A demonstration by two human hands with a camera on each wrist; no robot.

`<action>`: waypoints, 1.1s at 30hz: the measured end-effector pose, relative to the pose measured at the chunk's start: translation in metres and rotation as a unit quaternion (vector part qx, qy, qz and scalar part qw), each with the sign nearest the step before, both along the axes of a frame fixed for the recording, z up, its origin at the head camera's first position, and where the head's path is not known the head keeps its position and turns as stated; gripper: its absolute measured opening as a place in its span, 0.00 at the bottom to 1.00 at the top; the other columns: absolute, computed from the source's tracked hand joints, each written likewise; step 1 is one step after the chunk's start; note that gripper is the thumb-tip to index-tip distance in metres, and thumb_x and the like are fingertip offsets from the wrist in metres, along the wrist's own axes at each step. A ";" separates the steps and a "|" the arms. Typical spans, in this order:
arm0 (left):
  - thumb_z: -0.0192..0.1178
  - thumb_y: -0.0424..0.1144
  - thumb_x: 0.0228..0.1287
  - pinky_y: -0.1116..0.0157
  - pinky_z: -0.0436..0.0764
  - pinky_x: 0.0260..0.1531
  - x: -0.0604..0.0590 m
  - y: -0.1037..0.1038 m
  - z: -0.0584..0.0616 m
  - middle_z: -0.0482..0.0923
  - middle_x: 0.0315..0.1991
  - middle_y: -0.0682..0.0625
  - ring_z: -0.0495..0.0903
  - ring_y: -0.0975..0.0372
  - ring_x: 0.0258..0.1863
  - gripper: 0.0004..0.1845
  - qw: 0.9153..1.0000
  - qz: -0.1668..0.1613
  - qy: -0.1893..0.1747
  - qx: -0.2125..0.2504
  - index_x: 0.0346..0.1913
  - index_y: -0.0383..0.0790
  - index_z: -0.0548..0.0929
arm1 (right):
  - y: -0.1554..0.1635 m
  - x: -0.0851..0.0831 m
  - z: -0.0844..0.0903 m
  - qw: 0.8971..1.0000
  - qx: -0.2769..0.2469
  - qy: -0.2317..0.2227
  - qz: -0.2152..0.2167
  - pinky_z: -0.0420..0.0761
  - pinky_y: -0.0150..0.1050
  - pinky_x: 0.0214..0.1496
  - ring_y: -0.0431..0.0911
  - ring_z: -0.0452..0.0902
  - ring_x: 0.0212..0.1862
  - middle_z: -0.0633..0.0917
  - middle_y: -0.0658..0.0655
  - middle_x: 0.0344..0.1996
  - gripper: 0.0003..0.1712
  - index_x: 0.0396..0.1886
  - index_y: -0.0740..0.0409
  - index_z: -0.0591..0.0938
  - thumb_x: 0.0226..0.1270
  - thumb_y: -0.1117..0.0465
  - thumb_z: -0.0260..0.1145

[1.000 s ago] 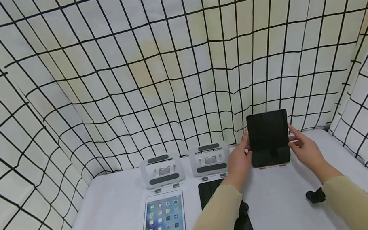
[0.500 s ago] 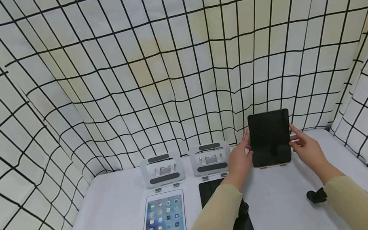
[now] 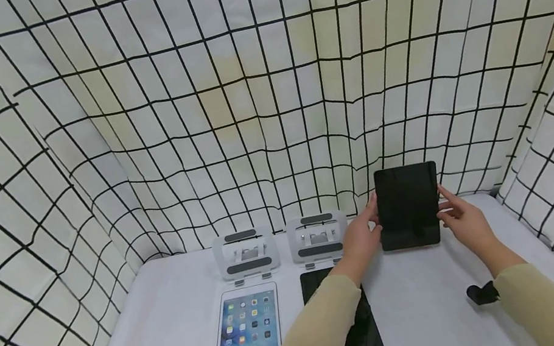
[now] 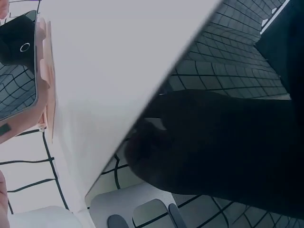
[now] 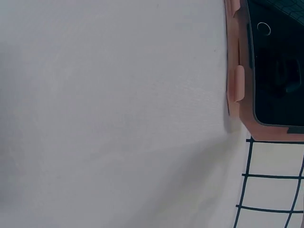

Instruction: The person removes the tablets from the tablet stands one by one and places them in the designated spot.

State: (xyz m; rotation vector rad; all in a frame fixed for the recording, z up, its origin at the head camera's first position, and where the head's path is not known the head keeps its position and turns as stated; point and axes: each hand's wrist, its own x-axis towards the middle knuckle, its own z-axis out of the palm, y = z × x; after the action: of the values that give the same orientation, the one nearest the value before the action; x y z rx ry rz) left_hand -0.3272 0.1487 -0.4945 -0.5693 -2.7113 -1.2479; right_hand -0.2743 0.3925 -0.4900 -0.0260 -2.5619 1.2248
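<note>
A black-screened tablet stands upright, leaning back slightly, at the back right of the table. My left hand holds its left edge with thumb and fingers. At the opposite edge, my right hand grips it the same way, thumb low and index finger higher. Both wrist views show a pink stand behind and under the tablet, with small lips along its front. The tablet's round home button faces forward at the bottom. Most of the stand is hidden by the tablet in the head view.
Two pale folding stands with grey pads are lined up at the back, left of my hands. A white tablet with a lit screen lies in front. Another black tablet lies partly under my left sleeve. Grid-patterned sheeting surrounds the table.
The tablet's lower edge has come down a little and covers more of the pink stand's front. Both hands keep their hold on its sides. The head view has shifted slightly.
</note>
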 end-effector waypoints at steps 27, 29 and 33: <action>0.66 0.34 0.65 0.70 0.71 0.22 0.023 -0.015 0.006 0.80 0.41 0.61 0.71 0.67 0.24 0.44 0.998 -0.019 -0.021 0.049 0.77 0.69 0.57 | 0.000 0.017 0.018 0.999 0.016 -0.015 0.049 0.83 0.38 0.39 0.40 0.81 0.45 0.80 0.71 0.52 0.42 0.80 0.48 0.54 0.72 0.71 0.59; 0.66 0.34 0.65 0.70 0.70 0.22 0.027 -0.016 0.006 0.80 0.39 0.62 0.71 0.67 0.24 0.44 0.998 -0.020 -0.026 0.054 0.76 0.70 0.57 | 0.001 0.019 0.019 0.998 0.012 -0.024 0.055 0.83 0.37 0.39 0.31 0.78 0.43 0.80 0.72 0.52 0.42 0.80 0.49 0.54 0.71 0.71 0.59; 0.67 0.34 0.64 0.70 0.70 0.21 0.033 -0.016 0.005 0.79 0.37 0.65 0.71 0.69 0.24 0.44 0.998 -0.018 -0.029 0.056 0.76 0.70 0.58 | 0.002 0.023 0.021 0.997 0.001 -0.044 0.064 0.84 0.39 0.39 0.39 0.80 0.45 0.80 0.73 0.53 0.42 0.80 0.50 0.54 0.71 0.71 0.59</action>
State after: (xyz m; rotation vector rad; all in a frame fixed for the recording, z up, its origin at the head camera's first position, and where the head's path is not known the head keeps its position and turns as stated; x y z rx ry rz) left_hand -0.2941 0.1323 -0.4900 -0.5793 -2.6665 -1.4371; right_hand -0.2511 0.3940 -0.4691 0.0873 -2.6768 1.2921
